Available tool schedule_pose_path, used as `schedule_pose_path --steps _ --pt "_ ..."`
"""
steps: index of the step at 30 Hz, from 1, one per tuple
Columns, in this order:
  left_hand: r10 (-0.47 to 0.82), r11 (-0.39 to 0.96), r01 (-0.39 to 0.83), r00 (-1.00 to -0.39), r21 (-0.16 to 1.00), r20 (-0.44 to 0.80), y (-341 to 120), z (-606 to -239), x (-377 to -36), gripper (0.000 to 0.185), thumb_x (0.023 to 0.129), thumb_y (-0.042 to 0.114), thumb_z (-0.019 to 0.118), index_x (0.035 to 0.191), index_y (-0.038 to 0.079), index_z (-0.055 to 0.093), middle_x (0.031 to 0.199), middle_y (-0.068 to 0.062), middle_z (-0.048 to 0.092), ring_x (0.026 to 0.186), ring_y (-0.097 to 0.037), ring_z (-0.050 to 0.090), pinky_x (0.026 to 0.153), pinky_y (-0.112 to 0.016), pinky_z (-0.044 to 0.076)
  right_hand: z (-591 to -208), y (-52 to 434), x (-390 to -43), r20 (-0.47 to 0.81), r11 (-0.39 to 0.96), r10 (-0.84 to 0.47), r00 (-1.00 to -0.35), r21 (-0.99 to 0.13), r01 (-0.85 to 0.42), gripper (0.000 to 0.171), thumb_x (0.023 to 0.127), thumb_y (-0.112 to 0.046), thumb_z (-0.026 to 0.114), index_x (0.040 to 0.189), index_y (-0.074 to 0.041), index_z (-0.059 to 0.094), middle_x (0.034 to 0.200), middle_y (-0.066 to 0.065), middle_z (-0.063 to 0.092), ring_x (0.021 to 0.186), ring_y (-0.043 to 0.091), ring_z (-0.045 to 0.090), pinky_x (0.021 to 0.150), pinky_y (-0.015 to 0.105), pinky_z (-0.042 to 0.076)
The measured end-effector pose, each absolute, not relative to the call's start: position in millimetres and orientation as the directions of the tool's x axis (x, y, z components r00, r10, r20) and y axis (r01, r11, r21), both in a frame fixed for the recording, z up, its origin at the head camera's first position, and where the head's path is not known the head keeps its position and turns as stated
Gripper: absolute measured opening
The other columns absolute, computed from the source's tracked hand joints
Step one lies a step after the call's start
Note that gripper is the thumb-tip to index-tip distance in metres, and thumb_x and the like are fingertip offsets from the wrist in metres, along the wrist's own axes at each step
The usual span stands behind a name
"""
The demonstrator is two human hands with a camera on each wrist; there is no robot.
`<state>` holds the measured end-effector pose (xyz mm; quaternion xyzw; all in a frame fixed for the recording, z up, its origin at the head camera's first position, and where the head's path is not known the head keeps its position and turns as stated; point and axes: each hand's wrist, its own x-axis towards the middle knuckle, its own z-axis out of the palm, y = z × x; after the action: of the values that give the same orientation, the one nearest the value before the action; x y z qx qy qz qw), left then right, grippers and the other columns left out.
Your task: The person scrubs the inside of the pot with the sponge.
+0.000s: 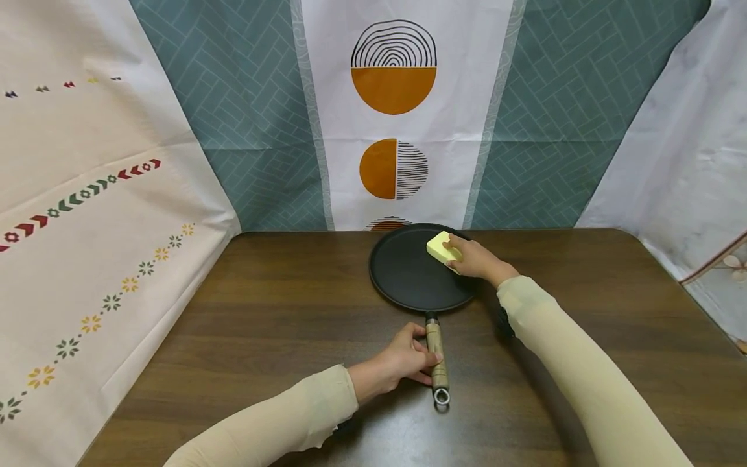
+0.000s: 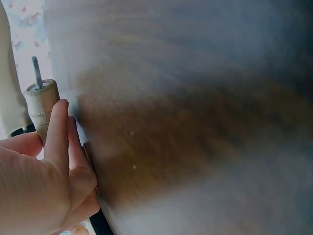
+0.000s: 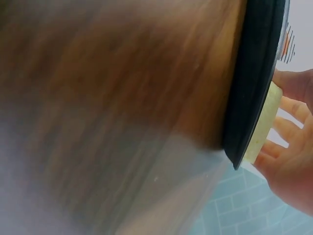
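So from my remote seat, the flat round black cast-iron pan (image 1: 415, 272) sat on the dark brown wooden table (image 1: 280, 305), toward the far edge and roughly centre, with its wooden handle (image 1: 436, 353) pointing back at the person. The left hand (image 1: 403, 363) had its fingers curled onto that handle from the left side; the left wrist view showed a finger (image 2: 57, 132) lying along the pale wood, so I'd call it a light grip. My guess is it was there to keep the pan from sliding or spinning.

The right hand (image 1: 475, 259) was pinching a pale yellow rectangular sponge (image 1: 441, 249), fingers wrapped over it, pressed down on the far right part of the pan's surface. The right wrist view backed that up: the sponge (image 3: 261, 127) sat flat against the black rim, with the fingers behind it. It looked like a scrubbing hold to me.

Room-wise, the pan's far rim was just beside the back edge of the table, near the hanging patterned cloth with orange circles (image 1: 393, 117), so there wasn't much slack that way. There was plenty of bare wood left and right of the pan, and near the handle's metal ring (image 1: 441, 397). A cream cloth with flower trim (image 1: 93, 246) draped down the left side.
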<state>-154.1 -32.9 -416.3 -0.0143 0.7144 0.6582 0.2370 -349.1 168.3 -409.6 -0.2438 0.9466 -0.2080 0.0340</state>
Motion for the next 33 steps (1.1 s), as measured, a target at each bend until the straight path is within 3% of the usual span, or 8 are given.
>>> schedule_pose_path --steps 9,16,24,33 --pt "0.304 0.131 -0.328 -0.885 0.935 -0.353 -34.3 -417.7 -155.2 0.049 0.085 -0.008 0.065 0.124 0.0 0.036 0.088 -0.015 0.054 0.065 -0.021 0.062 0.06 -0.039 0.06 -413.9 155.8 -360.0 0.066 0.764 -0.485 -0.872 -0.454 -0.459 0.052 0.095 -0.023 0.06 0.137 0.003 0.045 0.144 0.027 0.039 0.118 0.043 0.048 0.096 0.051 0.043" --pt "0.302 0.147 -0.335 -0.881 0.931 -0.365 -32.6 -416.6 -155.9 0.049 0.086 -0.008 0.065 0.124 0.001 0.037 0.088 -0.014 0.054 0.067 -0.022 0.063 0.061 -0.039 0.06 -412.4 141.9 -360.6 0.017 0.785 -0.478 -0.878 -0.44 -0.436 0.053 0.096 -0.018 0.058 0.141 0.004 0.041 0.151 0.027 0.028 0.13 0.044 0.038 0.107 0.054 0.035" --pt "0.303 0.146 -0.331 -0.882 0.932 -0.36 -32.0 -418.1 -157.1 0.048 0.086 -0.008 0.065 0.123 0.0 0.037 0.088 -0.014 0.053 0.066 -0.022 0.063 0.06 -0.039 0.06 -410.1 125.5 -357.6 -0.029 0.795 -0.495 -0.869 -0.418 -0.439 0.054 0.096 -0.019 0.06 0.142 0.001 0.041 0.152 0.024 0.028 0.131 0.04 0.039 0.108 0.051 0.035" --pt "0.299 0.139 -0.344 -0.879 0.928 -0.371 -31.9 -416.9 -156.5 0.048 0.085 -0.008 0.065 0.124 0.0 0.037 0.089 -0.015 0.052 0.064 -0.021 0.061 0.059 -0.039 0.06 -411.1 120.8 -349.0 -0.041 0.765 -0.551 -0.834 -0.423 -0.485 0.052 0.096 -0.02 0.06 0.143 -0.003 0.043 0.155 0.021 0.022 0.138 0.04 0.029 0.113 0.053 0.029"
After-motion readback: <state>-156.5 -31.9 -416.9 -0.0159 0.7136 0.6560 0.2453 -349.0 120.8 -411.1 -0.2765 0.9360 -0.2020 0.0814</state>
